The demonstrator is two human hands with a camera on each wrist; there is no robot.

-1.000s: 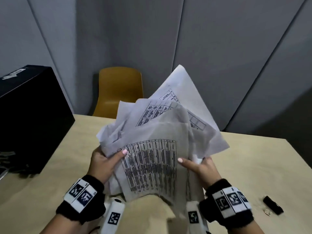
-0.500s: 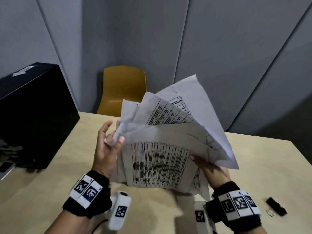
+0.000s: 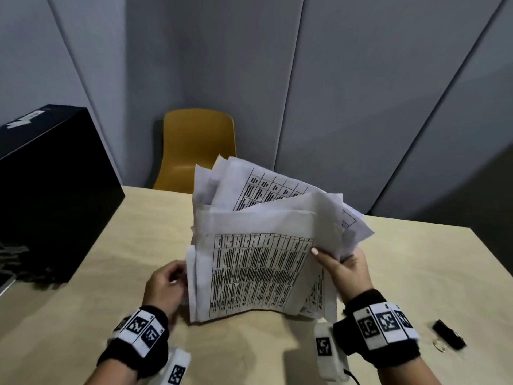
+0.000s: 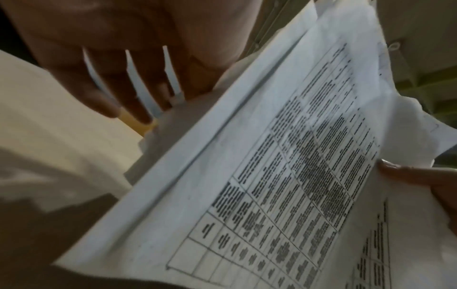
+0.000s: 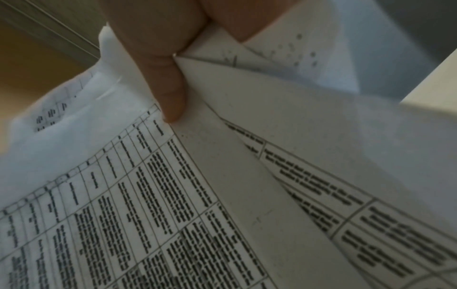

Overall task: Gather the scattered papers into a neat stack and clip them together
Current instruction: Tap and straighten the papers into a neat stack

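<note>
A loose bundle of printed papers (image 3: 258,270) stands on its lower edge on the light wooden table (image 3: 133,234), with the sheets fanned unevenly at the top. My right hand (image 3: 341,262) pinches the bundle's right edge, thumb on the front table-printed sheet (image 5: 173,215) and fingers behind. My left hand (image 3: 175,276) is at the left edge, its straight, spread fingers (image 4: 138,93) touching the sheets (image 4: 272,176) without gripping. A black binder clip (image 3: 448,334) lies on the table at the right, beyond my right wrist.
A large black box (image 3: 47,207) stands on the table's left side with dark clutter at its foot. A yellow chair (image 3: 197,145) stands behind the far table edge against grey wall panels. Bare tabletop shows in front of the papers and to their right.
The bundle has come down and turned more upright, its lower edge now on the table. My left hand released the top-left corner and dropped to the left edge. My right hand stayed gripping.
</note>
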